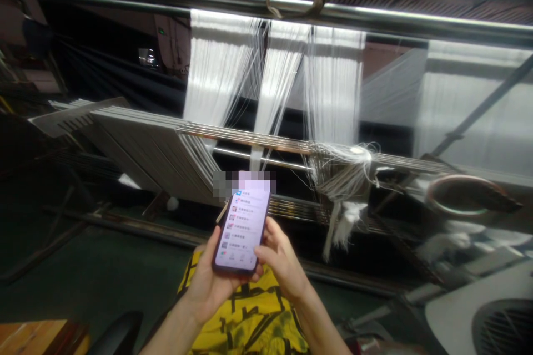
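A smartphone point(242, 232) with a lit screen showing a list is held up in front of me, and the top of the screen is blurred. My left hand point(206, 285) cradles it from below and behind. My right hand point(280, 258) grips its right edge, with the thumb reaching over the glass. Below both hands lies yellow and black patterned clothing point(245, 310) on my lap.
Beyond the phone stands a loom, with white warp threads point(219, 66) hanging from a steel bar point(266, 5). A tangled thread bunch point(343, 172) sits on a crossbar. A round basin point(466, 197) lies at right, a fan grille point(508, 330) lower right, a wooden surface point(33, 338) lower left.
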`<control>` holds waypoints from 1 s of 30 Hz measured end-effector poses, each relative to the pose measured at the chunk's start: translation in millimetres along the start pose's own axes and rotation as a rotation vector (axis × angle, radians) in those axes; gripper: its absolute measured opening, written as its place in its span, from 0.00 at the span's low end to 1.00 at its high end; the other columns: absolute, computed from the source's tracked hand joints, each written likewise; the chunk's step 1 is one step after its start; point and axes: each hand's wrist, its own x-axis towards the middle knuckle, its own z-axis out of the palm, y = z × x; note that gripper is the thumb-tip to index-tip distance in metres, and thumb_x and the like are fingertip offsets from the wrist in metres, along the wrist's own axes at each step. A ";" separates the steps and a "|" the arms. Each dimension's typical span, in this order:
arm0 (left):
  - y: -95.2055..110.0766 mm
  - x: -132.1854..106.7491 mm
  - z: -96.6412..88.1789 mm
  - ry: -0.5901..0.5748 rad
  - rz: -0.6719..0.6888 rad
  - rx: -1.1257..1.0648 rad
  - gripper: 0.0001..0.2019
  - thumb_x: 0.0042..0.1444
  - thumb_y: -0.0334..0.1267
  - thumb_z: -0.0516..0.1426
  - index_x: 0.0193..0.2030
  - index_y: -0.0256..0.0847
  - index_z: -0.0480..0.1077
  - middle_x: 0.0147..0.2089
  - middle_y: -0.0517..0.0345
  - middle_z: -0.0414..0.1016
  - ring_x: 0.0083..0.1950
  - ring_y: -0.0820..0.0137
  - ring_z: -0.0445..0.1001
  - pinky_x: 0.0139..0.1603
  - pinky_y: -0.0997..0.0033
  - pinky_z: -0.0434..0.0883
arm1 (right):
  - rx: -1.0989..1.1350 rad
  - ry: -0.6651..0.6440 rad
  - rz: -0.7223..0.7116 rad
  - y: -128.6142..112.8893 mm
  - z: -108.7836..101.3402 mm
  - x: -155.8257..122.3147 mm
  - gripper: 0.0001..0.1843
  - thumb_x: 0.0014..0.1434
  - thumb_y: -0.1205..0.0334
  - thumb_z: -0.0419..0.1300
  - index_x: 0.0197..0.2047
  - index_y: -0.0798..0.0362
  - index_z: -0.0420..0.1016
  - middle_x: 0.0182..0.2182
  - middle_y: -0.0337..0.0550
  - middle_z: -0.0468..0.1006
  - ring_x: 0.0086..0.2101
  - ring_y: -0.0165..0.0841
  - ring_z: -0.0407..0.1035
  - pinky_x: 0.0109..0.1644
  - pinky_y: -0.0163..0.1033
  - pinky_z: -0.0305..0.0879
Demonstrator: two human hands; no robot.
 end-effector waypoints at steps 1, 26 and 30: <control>-0.6 0.1 -0.9 -0.007 -0.020 0.011 0.25 0.58 0.52 0.45 0.43 0.34 0.73 0.36 0.43 0.77 0.35 0.61 0.75 0.38 0.62 0.69 | 0.000 0.020 -0.028 -1.3 -0.5 3.1 0.23 0.52 0.63 0.61 0.52 0.50 0.64 0.42 0.43 0.75 0.30 0.31 0.71 0.28 0.32 0.68; -5.8 -0.9 -11.3 -0.021 -0.088 0.126 0.32 0.57 0.57 0.41 0.46 0.28 0.71 0.37 0.34 0.76 0.35 0.59 0.75 0.37 0.64 0.67 | 0.089 0.202 -0.156 -1.2 -4.7 31.9 0.14 0.53 0.63 0.58 0.45 0.52 0.71 0.41 0.42 0.78 0.43 0.38 0.71 0.50 0.43 0.64; -6.3 -0.1 -12.2 -0.036 -0.095 0.128 0.33 0.57 0.58 0.41 0.46 0.29 0.71 0.37 0.35 0.76 0.35 0.59 0.75 0.38 0.64 0.67 | 0.087 0.202 -0.163 -0.2 -6.3 30.8 0.14 0.54 0.64 0.57 0.45 0.52 0.72 0.41 0.41 0.77 0.43 0.38 0.71 0.50 0.42 0.64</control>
